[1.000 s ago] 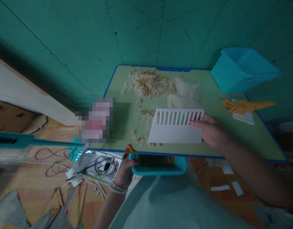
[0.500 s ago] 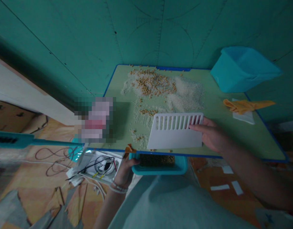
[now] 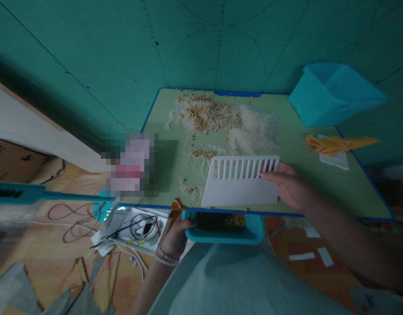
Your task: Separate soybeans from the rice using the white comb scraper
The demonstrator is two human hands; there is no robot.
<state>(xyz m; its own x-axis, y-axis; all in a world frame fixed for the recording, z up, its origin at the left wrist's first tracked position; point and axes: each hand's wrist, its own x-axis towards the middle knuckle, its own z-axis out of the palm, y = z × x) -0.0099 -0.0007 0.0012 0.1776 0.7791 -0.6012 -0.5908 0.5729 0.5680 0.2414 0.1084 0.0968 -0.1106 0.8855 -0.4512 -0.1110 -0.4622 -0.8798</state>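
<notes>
Right hand (image 3: 291, 189) gripping flat slotted white scraper (image 3: 241, 181), left hand (image 3: 177, 232) clasping teal tray (image 3: 226, 231)

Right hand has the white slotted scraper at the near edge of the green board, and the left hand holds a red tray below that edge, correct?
Not quite: in the head view the tray held by the left hand is blue. The right hand does hold the white slotted scraper at the green board's near edge.

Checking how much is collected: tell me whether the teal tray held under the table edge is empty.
Not empty. The teal tray, held by the left hand, shows a dark layer of beans inside.
</notes>
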